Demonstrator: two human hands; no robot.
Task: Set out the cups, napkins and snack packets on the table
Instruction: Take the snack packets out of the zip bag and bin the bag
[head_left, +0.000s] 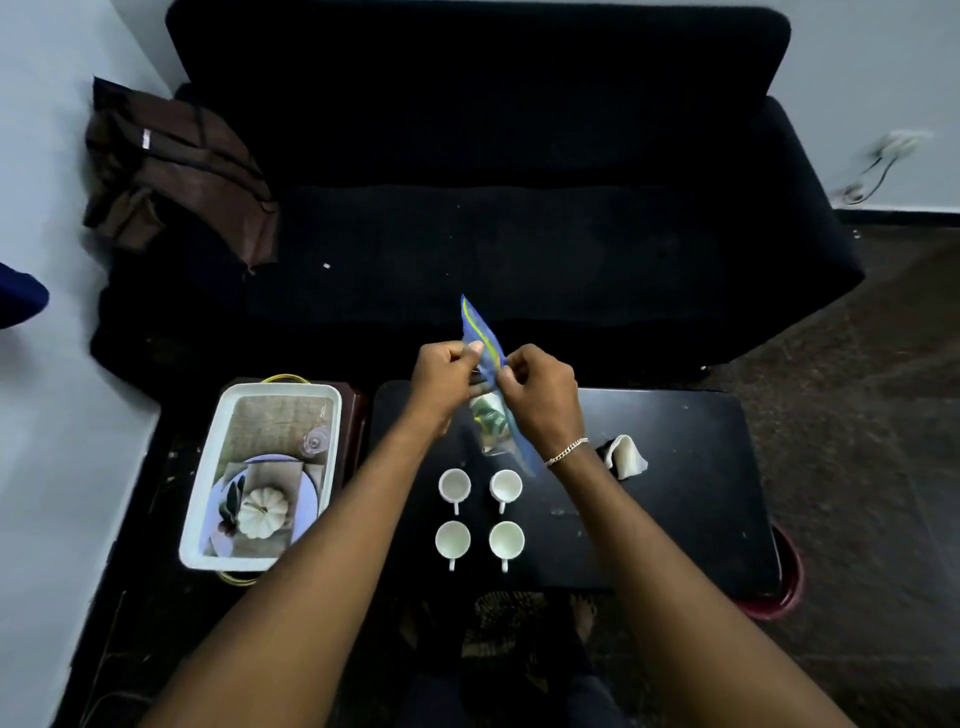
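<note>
A blue snack packet (480, 332) with a clear window hangs above the far side of the black table (675, 493). My left hand (444, 374) and my right hand (540, 387) both pinch it near its top, thumbs facing each other. Below them several white cups (454, 486) stand in a square, handles toward me. A folded cream napkin (626, 454) lies on the table just right of my right wrist.
A white tray (205, 499) with a printed picture and a small glass sits on a stool left of the table. A black sofa (493, 182) with a brown bag (176, 171) stands behind. A red tub (784, 587) peeks out at the table's right corner.
</note>
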